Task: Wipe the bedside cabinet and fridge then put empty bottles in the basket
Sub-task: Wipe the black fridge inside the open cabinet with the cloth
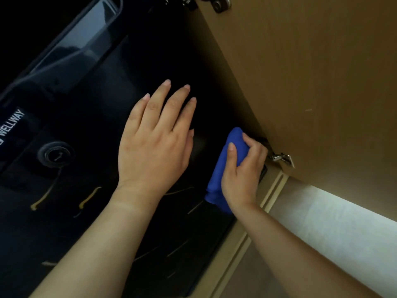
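Observation:
A black mini fridge [90, 211] fills the left and middle of the head view; its glossy door carries a WELLWAY label and a round lock. My left hand [154, 143] lies flat on the fridge door, fingers spread and holding nothing. At the door's right edge, beside the cabinet's frame, my right hand [242, 171] is closed around a folded blue cloth [223, 164] and presses it against the fridge. No bottles or basket are in view.
An open wooden cabinet door [311, 82] stands at the right, with a metal hinge [281, 158] just beside my right hand and another at the top. The cabinet's wooden frame [242, 244] runs along the fridge's right side. A white surface [343, 229] lies at the lower right.

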`<state>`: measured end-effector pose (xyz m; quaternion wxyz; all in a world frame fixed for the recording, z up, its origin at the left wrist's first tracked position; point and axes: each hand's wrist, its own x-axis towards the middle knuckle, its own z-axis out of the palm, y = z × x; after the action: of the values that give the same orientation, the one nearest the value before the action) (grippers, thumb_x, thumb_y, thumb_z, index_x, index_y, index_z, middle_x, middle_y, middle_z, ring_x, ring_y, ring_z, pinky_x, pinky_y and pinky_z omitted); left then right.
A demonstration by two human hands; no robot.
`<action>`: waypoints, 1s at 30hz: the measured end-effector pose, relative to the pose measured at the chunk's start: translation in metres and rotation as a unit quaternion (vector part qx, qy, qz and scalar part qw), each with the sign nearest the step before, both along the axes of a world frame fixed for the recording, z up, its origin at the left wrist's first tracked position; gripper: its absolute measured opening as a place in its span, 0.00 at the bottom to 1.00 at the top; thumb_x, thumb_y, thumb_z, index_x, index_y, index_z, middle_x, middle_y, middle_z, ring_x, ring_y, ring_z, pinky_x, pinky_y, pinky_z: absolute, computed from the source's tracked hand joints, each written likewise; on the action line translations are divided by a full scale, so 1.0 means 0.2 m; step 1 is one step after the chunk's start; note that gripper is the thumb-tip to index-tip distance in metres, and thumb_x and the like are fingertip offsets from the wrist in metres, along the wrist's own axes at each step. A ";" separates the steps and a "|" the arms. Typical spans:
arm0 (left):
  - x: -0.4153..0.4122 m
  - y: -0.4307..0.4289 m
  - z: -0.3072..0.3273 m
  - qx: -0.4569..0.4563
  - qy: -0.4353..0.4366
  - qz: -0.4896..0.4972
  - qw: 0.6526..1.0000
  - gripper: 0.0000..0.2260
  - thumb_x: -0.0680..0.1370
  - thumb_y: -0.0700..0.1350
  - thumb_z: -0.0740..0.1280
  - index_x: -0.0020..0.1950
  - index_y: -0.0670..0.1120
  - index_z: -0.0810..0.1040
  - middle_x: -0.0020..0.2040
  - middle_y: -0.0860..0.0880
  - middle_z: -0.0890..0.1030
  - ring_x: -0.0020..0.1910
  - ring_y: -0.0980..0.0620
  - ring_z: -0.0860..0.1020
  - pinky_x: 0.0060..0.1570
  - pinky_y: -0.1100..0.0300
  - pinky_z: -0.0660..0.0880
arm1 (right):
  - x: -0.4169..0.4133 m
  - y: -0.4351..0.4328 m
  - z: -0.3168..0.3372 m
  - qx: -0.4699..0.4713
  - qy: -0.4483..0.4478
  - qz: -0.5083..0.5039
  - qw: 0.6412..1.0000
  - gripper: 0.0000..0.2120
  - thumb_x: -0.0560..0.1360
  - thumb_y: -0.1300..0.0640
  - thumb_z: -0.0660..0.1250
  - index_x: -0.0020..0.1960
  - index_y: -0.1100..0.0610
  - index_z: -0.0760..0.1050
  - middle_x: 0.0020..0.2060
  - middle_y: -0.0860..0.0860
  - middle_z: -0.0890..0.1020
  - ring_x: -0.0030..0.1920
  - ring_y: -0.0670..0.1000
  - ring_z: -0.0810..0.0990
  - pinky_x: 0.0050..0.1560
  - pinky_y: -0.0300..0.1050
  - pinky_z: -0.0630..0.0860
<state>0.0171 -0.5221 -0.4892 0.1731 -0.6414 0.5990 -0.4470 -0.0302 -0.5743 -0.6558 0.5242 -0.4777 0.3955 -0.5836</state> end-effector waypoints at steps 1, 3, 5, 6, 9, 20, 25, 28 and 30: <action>0.00 0.00 0.00 0.000 0.000 0.000 1.000 0.20 0.80 0.48 0.59 0.71 0.44 0.69 0.73 0.45 0.67 0.72 0.44 0.61 0.70 0.50 0.55 | 0.00 0.00 -0.02 0.017 -0.001 0.003 1.000 0.17 0.77 0.48 0.59 0.62 0.56 0.69 0.58 0.48 0.68 0.59 0.50 0.71 0.60 0.35 0.65; 0.00 0.00 -0.01 0.000 -0.001 -0.001 1.000 0.20 0.80 0.48 0.59 0.71 0.44 0.69 0.73 0.45 0.67 0.73 0.44 0.61 0.70 0.50 0.55 | -0.01 -0.01 -0.01 0.027 -0.004 0.010 1.000 0.16 0.78 0.49 0.60 0.62 0.55 0.68 0.58 0.48 0.67 0.59 0.50 0.72 0.58 0.37 0.66; 0.01 0.00 -0.01 -0.005 -0.001 -0.006 1.000 0.20 0.80 0.48 0.59 0.71 0.44 0.69 0.72 0.46 0.67 0.73 0.44 0.61 0.70 0.50 0.55 | -0.01 -0.04 0.06 -0.001 -0.010 0.006 1.000 0.15 0.78 0.50 0.60 0.62 0.55 0.69 0.57 0.48 0.67 0.57 0.50 0.72 0.57 0.34 0.67; 0.01 0.00 -0.01 -0.007 -0.002 -0.007 1.000 0.20 0.80 0.48 0.58 0.71 0.44 0.69 0.72 0.46 0.68 0.72 0.44 0.61 0.70 0.50 0.55 | -0.01 -0.06 0.10 -0.021 -0.009 -0.004 1.000 0.15 0.78 0.51 0.60 0.62 0.56 0.69 0.56 0.49 0.68 0.57 0.50 0.72 0.56 0.31 0.65; 0.01 0.00 -0.01 -0.009 -0.004 -0.008 1.000 0.20 0.80 0.48 0.58 0.71 0.44 0.69 0.72 0.45 0.68 0.72 0.44 0.62 0.70 0.50 0.56 | 0.01 -0.08 0.16 -0.067 0.003 -0.019 0.998 0.15 0.78 0.52 0.61 0.62 0.58 0.70 0.56 0.53 0.69 0.56 0.50 0.71 0.56 0.30 0.64; -0.03 0.00 -0.01 -0.029 0.069 -0.032 0.997 0.18 0.77 0.47 0.63 0.66 0.44 0.75 0.69 0.44 0.71 0.71 0.43 0.64 0.70 0.49 0.56 | -0.18 0.09 -0.19 0.120 -0.029 0.057 0.991 0.13 0.79 0.53 0.60 0.62 0.51 0.66 0.55 0.39 0.68 0.58 0.37 0.68 0.58 0.25 0.62; -0.08 -0.01 -0.15 -0.012 0.121 -0.038 0.992 0.18 0.76 0.44 0.66 0.66 0.45 0.75 0.68 0.44 0.72 0.71 0.43 0.66 0.71 0.46 0.55 | -0.21 0.10 -0.23 0.155 -0.022 0.053 0.986 0.14 0.79 0.54 0.60 0.63 0.54 0.66 0.56 0.42 0.68 0.60 0.42 0.69 0.59 0.31 0.64; -0.06 -0.02 -0.21 -0.010 0.115 -0.024 0.993 0.18 0.76 0.44 0.65 0.66 0.46 0.75 0.68 0.44 0.72 0.71 0.44 0.66 0.72 0.47 0.51 | -0.17 0.08 -0.20 0.151 -0.025 0.057 0.987 0.13 0.79 0.55 0.60 0.63 0.56 0.67 0.53 0.41 0.68 0.53 0.30 0.68 0.50 0.20 0.62; -0.04 -0.02 -0.23 -0.016 0.093 -0.016 0.995 0.17 0.78 0.46 0.64 0.67 0.46 0.74 0.69 0.45 0.72 0.71 0.45 0.65 0.72 0.49 0.50 | -0.12 0.07 -0.17 0.136 -0.024 0.074 0.988 0.13 0.79 0.55 0.61 0.63 0.55 0.67 0.55 0.45 0.69 0.52 0.28 0.67 0.48 0.18 0.62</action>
<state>0.0099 -0.5269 -0.5349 0.0989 -0.6730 0.6158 -0.3976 -0.0535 -0.5611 -0.6895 0.6351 -0.4160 0.4223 -0.4952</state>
